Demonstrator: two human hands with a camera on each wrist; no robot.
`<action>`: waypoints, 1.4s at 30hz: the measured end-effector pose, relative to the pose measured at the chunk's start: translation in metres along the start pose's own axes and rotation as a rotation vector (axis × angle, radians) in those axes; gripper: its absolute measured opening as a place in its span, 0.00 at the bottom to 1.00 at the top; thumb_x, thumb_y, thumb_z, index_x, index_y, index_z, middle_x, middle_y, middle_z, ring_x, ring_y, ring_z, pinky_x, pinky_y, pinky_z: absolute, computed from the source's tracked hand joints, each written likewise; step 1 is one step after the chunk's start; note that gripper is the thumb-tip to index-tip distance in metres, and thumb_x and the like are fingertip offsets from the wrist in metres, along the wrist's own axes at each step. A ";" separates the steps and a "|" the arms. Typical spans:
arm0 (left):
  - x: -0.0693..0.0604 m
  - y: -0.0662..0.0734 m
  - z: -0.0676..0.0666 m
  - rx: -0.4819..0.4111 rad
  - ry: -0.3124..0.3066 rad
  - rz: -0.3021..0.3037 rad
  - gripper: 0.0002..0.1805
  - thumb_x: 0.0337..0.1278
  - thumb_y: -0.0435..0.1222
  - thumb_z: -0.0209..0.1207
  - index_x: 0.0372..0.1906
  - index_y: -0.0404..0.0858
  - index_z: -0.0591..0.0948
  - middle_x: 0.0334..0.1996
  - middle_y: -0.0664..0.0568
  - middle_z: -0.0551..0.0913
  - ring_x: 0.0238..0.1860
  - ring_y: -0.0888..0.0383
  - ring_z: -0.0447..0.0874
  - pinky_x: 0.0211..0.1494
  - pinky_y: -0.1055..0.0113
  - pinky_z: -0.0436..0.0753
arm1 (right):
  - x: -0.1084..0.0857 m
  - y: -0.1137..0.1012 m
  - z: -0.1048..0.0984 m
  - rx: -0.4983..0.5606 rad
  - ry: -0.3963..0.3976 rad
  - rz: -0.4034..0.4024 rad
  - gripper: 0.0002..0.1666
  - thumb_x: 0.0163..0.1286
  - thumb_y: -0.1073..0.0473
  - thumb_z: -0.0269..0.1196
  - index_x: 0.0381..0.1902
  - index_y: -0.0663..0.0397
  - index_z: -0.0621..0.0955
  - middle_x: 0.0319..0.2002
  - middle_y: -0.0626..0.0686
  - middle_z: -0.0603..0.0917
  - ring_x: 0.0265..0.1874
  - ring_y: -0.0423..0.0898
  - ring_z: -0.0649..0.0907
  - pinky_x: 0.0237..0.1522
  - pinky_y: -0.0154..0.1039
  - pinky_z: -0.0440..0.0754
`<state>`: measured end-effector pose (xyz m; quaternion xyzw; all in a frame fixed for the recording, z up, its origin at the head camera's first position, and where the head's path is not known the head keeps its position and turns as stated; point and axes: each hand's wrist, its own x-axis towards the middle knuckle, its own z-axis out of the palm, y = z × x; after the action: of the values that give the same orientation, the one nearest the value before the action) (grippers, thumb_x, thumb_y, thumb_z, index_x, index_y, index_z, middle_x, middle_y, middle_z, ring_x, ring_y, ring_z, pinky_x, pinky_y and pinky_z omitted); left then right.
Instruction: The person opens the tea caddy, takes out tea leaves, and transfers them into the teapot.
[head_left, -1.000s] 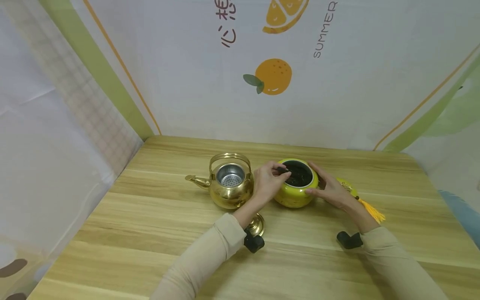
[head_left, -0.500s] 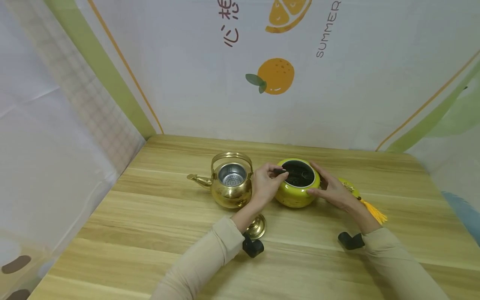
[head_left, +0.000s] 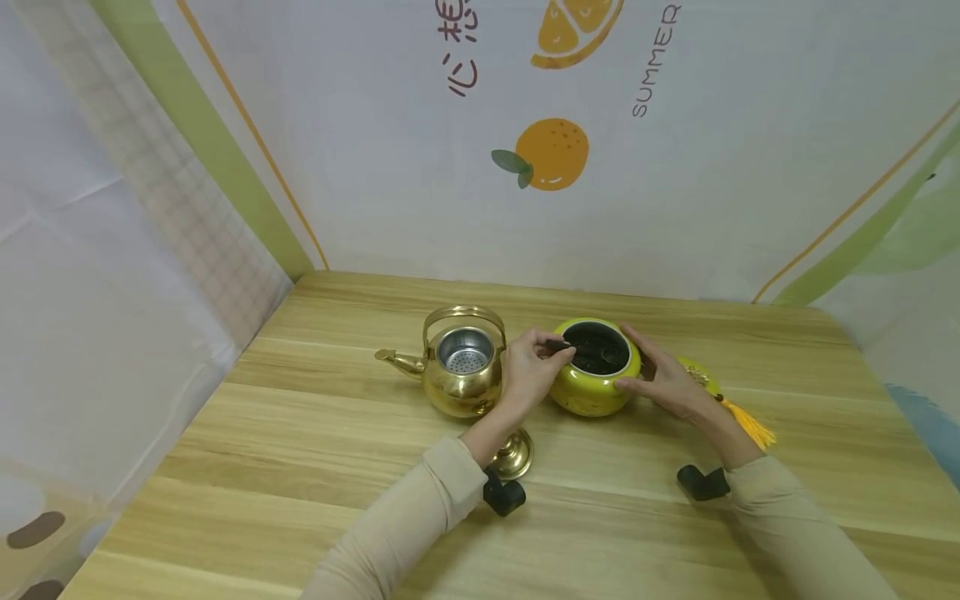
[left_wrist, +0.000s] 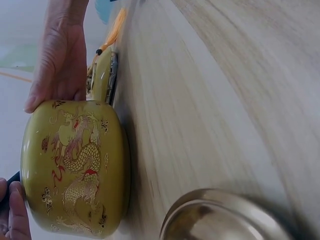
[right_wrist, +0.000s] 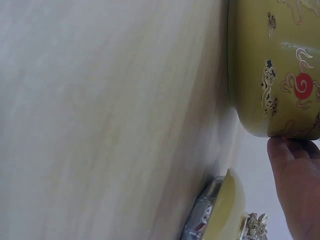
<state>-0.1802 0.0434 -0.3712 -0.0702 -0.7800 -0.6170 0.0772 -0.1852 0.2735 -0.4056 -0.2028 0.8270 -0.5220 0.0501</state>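
Jar [head_left: 592, 398]: yellow, upright on the worktop [head_left: 600, 525], mouth uncovered.
Left hand [head_left: 529, 371]: grip pinching a dark stick [head_left: 556, 344] at the jar's mouth.
Right hand [head_left: 664, 379]: grip clasping the jar's right side.
Kettle [head_left: 459, 393]: brass, just left of the jar, uncovered.
Brass lid [head_left: 515, 455]: front-left of the jar.
Tasselled lid [head_left: 701, 377]: right of the jar.

Creased, plain beige sleeves [head_left: 401, 521]

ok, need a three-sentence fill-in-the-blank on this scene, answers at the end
The dark tool is pinched in the ____ hand.
The right hand holds the yellow jar, and the scaly creature pictured on it is a ____.
The metal strainer in the gold teapot is dotted with small ____.

Missing words: left; dragon; holes.
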 end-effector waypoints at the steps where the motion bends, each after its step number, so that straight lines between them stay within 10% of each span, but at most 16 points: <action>1: 0.000 0.000 0.000 0.003 0.001 0.001 0.10 0.47 0.34 0.69 0.35 0.35 0.83 0.30 0.46 0.87 0.30 0.58 0.86 0.28 0.77 0.80 | 0.000 0.000 0.000 0.001 -0.001 -0.001 0.51 0.61 0.65 0.65 0.73 0.64 0.48 0.72 0.67 0.50 0.68 0.66 0.57 0.53 0.14 0.66; 25: -0.015 0.002 -0.009 -0.107 0.134 0.009 0.10 0.45 0.32 0.69 0.35 0.33 0.83 0.30 0.44 0.87 0.28 0.60 0.84 0.28 0.77 0.80 | 0.000 -0.001 -0.001 -0.008 -0.002 0.008 0.52 0.61 0.65 0.65 0.74 0.61 0.47 0.72 0.67 0.48 0.69 0.67 0.54 0.53 0.13 0.63; 42: -0.038 0.015 -0.025 -0.336 0.079 -0.003 0.13 0.48 0.29 0.67 0.41 0.29 0.81 0.36 0.41 0.85 0.35 0.58 0.85 0.37 0.76 0.82 | -0.001 -0.003 0.000 -0.025 -0.009 -0.007 0.52 0.61 0.66 0.65 0.74 0.60 0.47 0.72 0.67 0.48 0.69 0.66 0.54 0.55 0.12 0.60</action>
<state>-0.1388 0.0216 -0.3594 -0.0564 -0.6624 -0.7411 0.0941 -0.1832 0.2729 -0.4026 -0.2084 0.8324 -0.5111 0.0495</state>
